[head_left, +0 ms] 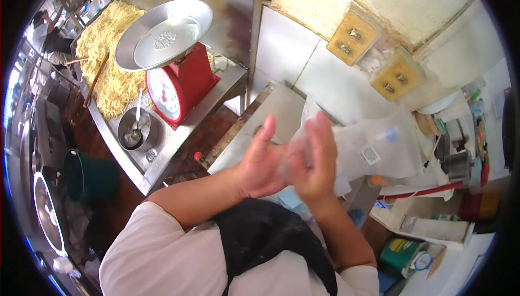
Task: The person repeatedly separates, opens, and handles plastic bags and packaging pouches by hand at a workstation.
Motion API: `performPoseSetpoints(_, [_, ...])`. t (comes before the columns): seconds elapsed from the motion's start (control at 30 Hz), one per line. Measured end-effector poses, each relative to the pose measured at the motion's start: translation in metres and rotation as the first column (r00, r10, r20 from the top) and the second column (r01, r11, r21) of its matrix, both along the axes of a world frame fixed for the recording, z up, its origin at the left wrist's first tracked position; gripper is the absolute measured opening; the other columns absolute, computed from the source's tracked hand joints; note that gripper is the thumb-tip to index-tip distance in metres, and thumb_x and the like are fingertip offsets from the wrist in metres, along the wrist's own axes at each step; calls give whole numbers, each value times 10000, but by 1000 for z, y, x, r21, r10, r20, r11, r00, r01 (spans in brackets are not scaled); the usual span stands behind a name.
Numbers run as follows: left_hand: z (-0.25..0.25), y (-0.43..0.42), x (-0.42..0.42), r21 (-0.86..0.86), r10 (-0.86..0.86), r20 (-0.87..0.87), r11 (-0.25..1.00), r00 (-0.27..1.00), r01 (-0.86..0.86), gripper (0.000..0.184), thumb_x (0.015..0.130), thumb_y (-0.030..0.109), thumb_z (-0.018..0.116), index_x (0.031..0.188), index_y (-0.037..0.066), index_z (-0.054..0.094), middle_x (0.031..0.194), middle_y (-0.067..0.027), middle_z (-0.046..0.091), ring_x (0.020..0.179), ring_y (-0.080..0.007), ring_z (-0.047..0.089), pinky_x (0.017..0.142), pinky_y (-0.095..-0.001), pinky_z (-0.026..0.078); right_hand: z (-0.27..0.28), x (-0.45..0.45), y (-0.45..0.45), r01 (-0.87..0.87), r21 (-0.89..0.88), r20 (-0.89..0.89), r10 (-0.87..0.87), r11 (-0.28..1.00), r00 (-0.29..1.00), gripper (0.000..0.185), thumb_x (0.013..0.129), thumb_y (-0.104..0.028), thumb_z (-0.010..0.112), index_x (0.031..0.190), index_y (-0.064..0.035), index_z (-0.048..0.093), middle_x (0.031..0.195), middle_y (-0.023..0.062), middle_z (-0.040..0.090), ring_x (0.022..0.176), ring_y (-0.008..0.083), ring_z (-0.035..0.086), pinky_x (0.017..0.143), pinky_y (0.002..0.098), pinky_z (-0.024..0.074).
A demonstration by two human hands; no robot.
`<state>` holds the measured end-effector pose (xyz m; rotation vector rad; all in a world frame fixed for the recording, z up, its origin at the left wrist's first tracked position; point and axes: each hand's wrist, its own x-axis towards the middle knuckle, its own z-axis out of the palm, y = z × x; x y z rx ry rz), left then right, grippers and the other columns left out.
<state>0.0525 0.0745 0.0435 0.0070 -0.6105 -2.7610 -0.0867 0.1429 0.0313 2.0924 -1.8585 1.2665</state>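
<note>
My left hand (264,160) is raised in front of my chest, thumb up and fingers stretched toward my other hand. Close beside it, my right hand (315,158) is upright with its fingers extended, partly blurred by motion. The palms face each other, and I make out nothing held in either. Just behind my right hand lies a translucent plastic bag (374,141) with a small white label. A pale flat surface (281,114) is beyond my hands.
A red scale (187,87) with a metal pan (165,34) stands on a steel counter (187,149), beside piled noodles (111,36) and a metal pot (138,130) holding a ladle. A green bin (89,177) is at left. Cluttered shelves are at right. Another person is far left.
</note>
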Motion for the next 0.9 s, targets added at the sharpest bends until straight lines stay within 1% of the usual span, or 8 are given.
performPoseSetpoints(0.2, [-8,3,-7,-58,85,74,995,994,-81,1004,872,776,415,1481,-16,320,1440,-132,452,1320,-238,444,1129,-408,327,-24,-11,-11,18,-11,242,-15,1000,970,527,923,-408,596,1298,-39,558,1396,231,498,1278,408,489,1025,451,397])
performPoseSetpoints(0.3, [-28,1,7,-335,-37,152,938,988,87,601,952,432,596,1373,20,479,1338,-106,536,1260,-188,485,1090,-351,357,-4,7,4,-92,-15,7,92,996,996,375,935,-283,599,1203,-22,583,1249,184,600,1159,370,571,952,453,442])
performPoseSetpoints(0.33, [-19,0,10,-286,-25,215,954,976,88,349,947,216,634,1230,21,579,1210,-74,597,1140,-149,544,1007,-318,428,-1,2,-1,-112,-73,67,117,991,991,191,943,-195,612,992,-11,628,950,129,666,878,313,641,781,408,488])
performPoseSetpoints(0.43, [-18,-6,11,-423,-85,352,874,932,240,392,969,212,605,1302,14,549,1201,-76,623,1176,-176,560,1020,-349,445,0,-12,14,14,251,506,-143,968,851,243,945,-197,643,800,-4,613,706,107,610,616,248,568,605,342,455])
performPoseSetpoints(0.57, [-24,-23,13,-171,-60,396,976,916,138,243,981,200,595,1171,49,606,1031,-58,687,932,-160,682,835,-330,554,6,-20,23,90,235,526,-205,968,825,346,952,-214,664,703,5,565,600,96,524,541,170,460,520,310,391])
performPoseSetpoints(0.67, [-73,-30,6,132,-193,-8,972,981,193,211,984,230,586,1108,61,607,999,-60,689,876,-178,694,816,-337,570,6,-21,38,84,293,504,-228,952,833,346,943,-218,682,705,5,567,602,72,516,563,132,450,533,310,395])
performPoseSetpoints(0.8, [-38,-26,1,77,132,540,976,832,-204,211,982,230,581,1109,62,596,989,-77,679,890,-210,689,832,-380,573,15,-40,63,115,413,487,-326,904,810,274,916,-189,710,746,4,614,659,43,587,613,113,514,580,280,435])
performPoseSetpoints(0.9, [-44,-36,-2,81,243,510,941,825,-327,223,977,231,586,1121,61,590,1001,-89,671,919,-233,680,862,-403,565,52,-55,76,128,291,428,-249,948,869,210,861,-182,758,879,3,658,787,45,680,725,111,615,681,260,489])
